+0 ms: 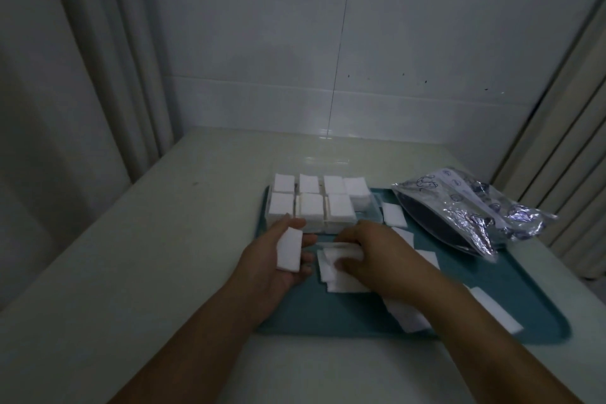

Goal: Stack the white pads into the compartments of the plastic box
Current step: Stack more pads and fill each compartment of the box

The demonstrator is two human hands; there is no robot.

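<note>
Surface: pale counter, tiled wall behind, teal tray.
Around: crinkled plastic bag (right).
Box: plastic box, compartments stacked with pads, tray's far end.
Left hand: holds a pad stack.
Right hand: pinches loose white pads.

Plastic box on tray, bag right.

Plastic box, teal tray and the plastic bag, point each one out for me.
plastic box [376, 207], head view, its clear right wall.
teal tray [360, 315], head view, bare floor near the front rim.
plastic bag [472, 210], head view, its crinkled middle.
</note>
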